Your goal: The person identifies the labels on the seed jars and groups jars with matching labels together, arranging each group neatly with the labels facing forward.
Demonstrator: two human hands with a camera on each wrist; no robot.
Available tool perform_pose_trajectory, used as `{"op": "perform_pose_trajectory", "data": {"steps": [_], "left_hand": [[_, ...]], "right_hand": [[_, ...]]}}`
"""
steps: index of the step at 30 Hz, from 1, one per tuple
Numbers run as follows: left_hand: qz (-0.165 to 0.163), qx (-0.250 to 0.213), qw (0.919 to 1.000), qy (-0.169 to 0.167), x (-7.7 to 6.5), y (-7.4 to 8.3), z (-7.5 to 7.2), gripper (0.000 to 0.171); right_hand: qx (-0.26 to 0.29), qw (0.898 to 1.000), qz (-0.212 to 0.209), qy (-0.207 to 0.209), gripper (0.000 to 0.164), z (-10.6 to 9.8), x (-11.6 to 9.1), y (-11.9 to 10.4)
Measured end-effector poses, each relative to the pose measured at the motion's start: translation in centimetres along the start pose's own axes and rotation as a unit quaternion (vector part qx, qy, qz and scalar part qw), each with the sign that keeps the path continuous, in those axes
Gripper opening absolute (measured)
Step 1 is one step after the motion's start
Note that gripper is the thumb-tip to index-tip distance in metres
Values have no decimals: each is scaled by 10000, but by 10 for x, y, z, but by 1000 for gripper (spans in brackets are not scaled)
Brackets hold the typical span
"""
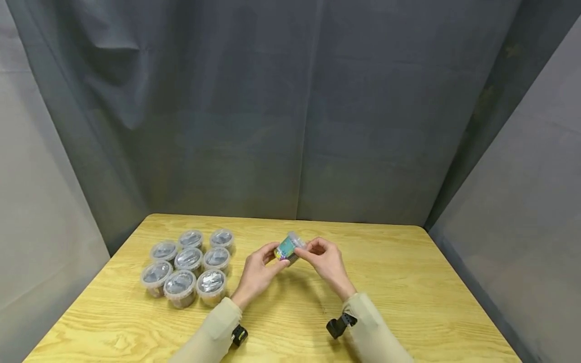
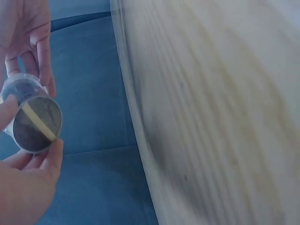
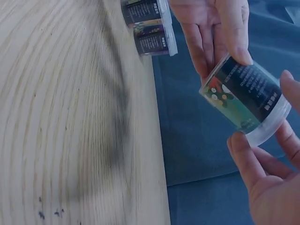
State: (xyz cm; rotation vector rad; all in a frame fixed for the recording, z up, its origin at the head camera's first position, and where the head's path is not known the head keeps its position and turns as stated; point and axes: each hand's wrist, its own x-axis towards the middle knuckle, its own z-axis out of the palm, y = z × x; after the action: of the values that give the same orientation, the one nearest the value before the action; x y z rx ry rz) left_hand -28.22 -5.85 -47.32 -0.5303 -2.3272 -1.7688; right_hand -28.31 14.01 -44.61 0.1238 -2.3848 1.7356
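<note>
Both hands hold one small clear plastic tub (image 1: 286, 249) tilted above the table. The left hand (image 1: 256, 275) grips its base end, with the thumb on the label side. At the lid end the right hand (image 1: 328, 262) pinches the rim between thumb and fingers. A teal and dark printed label (image 3: 246, 93) wraps the tub in the right wrist view, and the whitish lid (image 3: 272, 123) points towards the right hand. The tub's round bottom (image 2: 37, 124) faces the left wrist camera, showing dark contents and a pale strip.
Several similar lidded tubs (image 1: 188, 258) stand grouped on the left of the wooden table (image 1: 408, 292). A dark grey curtain (image 1: 236, 126) hangs behind the table, and pale fabric panels (image 1: 513, 201) flank it.
</note>
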Motion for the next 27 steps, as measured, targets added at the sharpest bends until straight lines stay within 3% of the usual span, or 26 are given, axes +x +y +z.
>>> {"op": "perform_pose_trajectory", "data": {"steps": [7, 12, 18, 23, 27], "left_hand": [[-270, 12, 9970, -721, -2, 1, -7, 59], [-301, -210, 9954, -881, 1, -2, -7, 58], [-242, -151, 9975, -648, 1, -2, -6, 56], [-140, 161, 9996, -198, 2, 0, -3, 58], [-86, 347, 9993, -120, 4, 2, -2, 59]], "right_hand": [[431, 9988, 35, -223, 34, -6, 0, 4], [580, 9979, -14, -300, 31, -5, 0, 3], [484, 9979, -110, -413, 30, -4, 0, 1], [30, 9997, -207, -160, 33, -3, 0, -3], [23, 9999, -111, -53, 37, -3, 1, -5]]}}
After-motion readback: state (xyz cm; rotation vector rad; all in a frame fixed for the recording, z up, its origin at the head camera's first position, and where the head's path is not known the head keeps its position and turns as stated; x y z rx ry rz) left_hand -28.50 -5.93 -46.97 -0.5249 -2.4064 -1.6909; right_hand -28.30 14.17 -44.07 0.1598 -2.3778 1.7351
